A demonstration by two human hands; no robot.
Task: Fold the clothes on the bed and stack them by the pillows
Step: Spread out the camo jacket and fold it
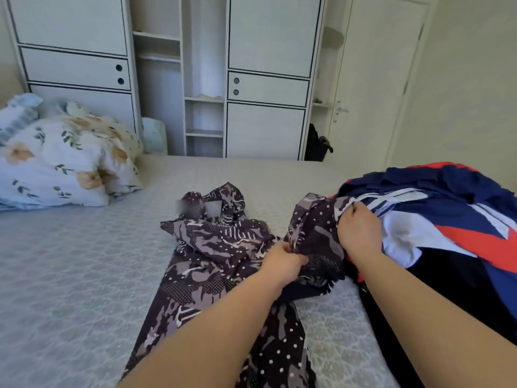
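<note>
A dark purple patterned garment (212,247) lies crumpled across the middle of the bed (70,275). My left hand (282,264) grips a bunched fold of it near its centre. My right hand (359,231) grips its right part, up against a pile of clothes (447,214) in navy, red and white at the right. Two floral pillows (61,161) lie at the far left of the bed.
A white wardrobe (173,74) with open middle shelves stands beyond the bed. A closed door (372,79) is at the right, with a dark bag (317,145) on the floor beside it. Bare bedspread stretches between the pillows and the garment.
</note>
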